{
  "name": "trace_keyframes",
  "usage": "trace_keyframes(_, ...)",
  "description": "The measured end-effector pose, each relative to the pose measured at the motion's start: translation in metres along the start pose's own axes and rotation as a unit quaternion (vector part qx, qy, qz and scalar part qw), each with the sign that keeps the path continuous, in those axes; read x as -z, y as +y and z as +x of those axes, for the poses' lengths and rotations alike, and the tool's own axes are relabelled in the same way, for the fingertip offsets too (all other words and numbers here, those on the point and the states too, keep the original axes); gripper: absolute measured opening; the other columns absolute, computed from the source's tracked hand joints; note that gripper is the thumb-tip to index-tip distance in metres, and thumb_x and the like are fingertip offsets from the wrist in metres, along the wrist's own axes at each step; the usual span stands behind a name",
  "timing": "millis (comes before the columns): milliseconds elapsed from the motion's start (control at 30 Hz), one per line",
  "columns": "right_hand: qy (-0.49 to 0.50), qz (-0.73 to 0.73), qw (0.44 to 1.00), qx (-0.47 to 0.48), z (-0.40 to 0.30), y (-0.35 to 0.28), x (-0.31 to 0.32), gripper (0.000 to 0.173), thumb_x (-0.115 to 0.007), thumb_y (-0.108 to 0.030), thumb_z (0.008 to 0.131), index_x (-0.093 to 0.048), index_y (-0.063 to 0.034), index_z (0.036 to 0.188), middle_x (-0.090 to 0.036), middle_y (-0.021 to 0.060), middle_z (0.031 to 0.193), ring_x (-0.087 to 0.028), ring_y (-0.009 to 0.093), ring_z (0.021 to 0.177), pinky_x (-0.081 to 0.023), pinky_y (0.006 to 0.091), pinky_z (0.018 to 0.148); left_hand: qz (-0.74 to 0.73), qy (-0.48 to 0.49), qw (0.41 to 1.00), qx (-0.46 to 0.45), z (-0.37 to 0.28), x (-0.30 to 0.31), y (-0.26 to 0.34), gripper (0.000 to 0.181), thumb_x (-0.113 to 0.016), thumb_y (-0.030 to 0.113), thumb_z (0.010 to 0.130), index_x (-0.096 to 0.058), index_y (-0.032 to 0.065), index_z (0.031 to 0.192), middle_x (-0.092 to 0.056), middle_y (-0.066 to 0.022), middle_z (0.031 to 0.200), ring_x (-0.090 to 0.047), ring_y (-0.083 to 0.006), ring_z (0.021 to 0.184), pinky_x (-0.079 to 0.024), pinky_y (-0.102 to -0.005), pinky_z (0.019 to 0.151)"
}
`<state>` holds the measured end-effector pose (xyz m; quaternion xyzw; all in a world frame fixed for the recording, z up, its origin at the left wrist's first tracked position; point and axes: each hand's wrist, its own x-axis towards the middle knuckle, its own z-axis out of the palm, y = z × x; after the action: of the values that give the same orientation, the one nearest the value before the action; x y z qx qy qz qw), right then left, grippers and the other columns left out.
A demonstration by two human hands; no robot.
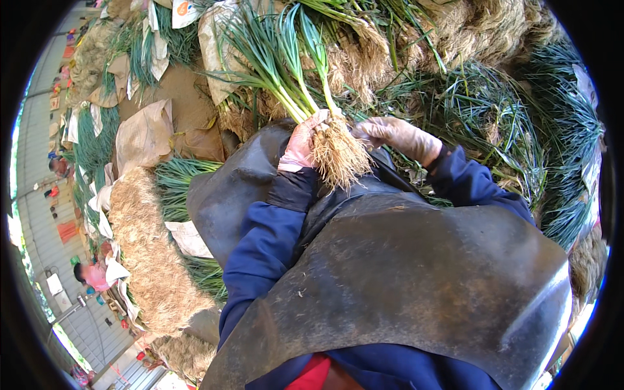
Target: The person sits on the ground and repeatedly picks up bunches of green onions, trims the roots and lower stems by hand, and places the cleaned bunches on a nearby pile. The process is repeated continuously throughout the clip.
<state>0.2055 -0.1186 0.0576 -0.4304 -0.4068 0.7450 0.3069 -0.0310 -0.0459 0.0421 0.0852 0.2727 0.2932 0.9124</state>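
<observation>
My left hand (303, 141), in a pale stained glove, grips a bunch of long-leaved green plants (287, 90) at the base of their whitish stems. Their leaves point up and away from me. Below the stems hangs a tangle of tan stringy roots (340, 151), over my dark rubber apron (390, 263). Just right of the roots is my right hand (397, 136), also gloved, its fingers bent together. Whether anything lies between those fingertips is hidden.
More rooted plants (360, 48) lie ahead. Loose leaves (492, 112) are heaped at right, beside stacked green bundles (565, 146). A long root-covered stack (146, 248) stands at left, near a tan sack (144, 131). Farther left, a person in pink (95, 275) is among other piles.
</observation>
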Motion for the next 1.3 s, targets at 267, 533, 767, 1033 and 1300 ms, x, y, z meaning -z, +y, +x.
trace_keyframes(267,-0.053,0.305,0.951,0.03,0.073,0.021,-0.012,0.019,-0.062,-0.025,0.092,-0.065,-0.0066,0.094,-0.059,-0.0028,0.077,-0.053,0.011,0.069,-0.042,0.0239,0.067,0.026,-0.042,0.999,0.017,-0.003,-0.001,0.004,0.031,-0.053,0.017,0.095,-0.056,-0.0056,0.116,-0.066,-0.0177,0.102,-0.066,-0.0279,0.09,-0.055,-0.0391,0.084)
trace_keyframes(533,-0.129,-0.046,0.99,0.036,-0.018,-0.024,0.005,0.024,-0.063,-0.029,0.093,-0.061,-0.0077,0.085,-0.058,-0.0051,0.077,-0.047,0.006,0.073,-0.038,0.0224,0.069,-0.011,-0.03,0.999,0.011,0.004,0.016,0.0,0.039,-0.054,0.026,0.096,-0.054,-0.0076,0.117,-0.063,-0.0228,0.11,-0.065,-0.0322,0.095,-0.055,-0.0435,0.085)
trace_keyframes(767,0.088,-0.74,0.638,-0.193,-0.045,0.018,0.06,0.049,-0.049,-0.044,0.096,-0.066,-0.0016,0.112,-0.07,0.0143,0.102,-0.065,0.029,0.102,-0.038,0.0346,0.103,-0.04,0.008,0.999,-0.025,0.004,-0.013,-0.004,0.027,-0.056,0.021,0.095,-0.058,-0.0036,0.106,-0.065,-0.016,0.099,-0.065,-0.0294,0.087,-0.054,-0.0429,0.081)
trace_keyframes(1033,0.104,-0.361,0.914,0.152,0.075,-0.02,-0.012,0.018,-0.054,-0.009,0.091,-0.066,-0.0036,0.103,-0.066,0.0042,0.082,-0.061,0.014,0.075,-0.05,0.0259,0.071,0.058,0.067,0.994,-0.057,0.002,-0.003,-0.011,0.021,-0.058,0.015,0.093,-0.061,-0.0014,0.106,-0.067,-0.0096,0.089,-0.066,-0.0198,0.078,-0.057,-0.0331,0.073)
trace_keyframes(1300,0.258,0.016,0.964,-0.069,0.107,0.01,0.048,0.022,-0.053,-0.018,0.095,-0.068,-0.0029,0.096,-0.062,0.0049,0.076,-0.052,0.01,0.063,-0.042,0.023,0.056,0.068,0.057,0.995,-0.04,0.003,-0.012,-0.011,0.02,-0.059,0.017,0.093,-0.062,-0.0004,0.104,-0.067,-0.0082,0.089,-0.066,-0.0197,0.079,-0.056,-0.0327,0.074)
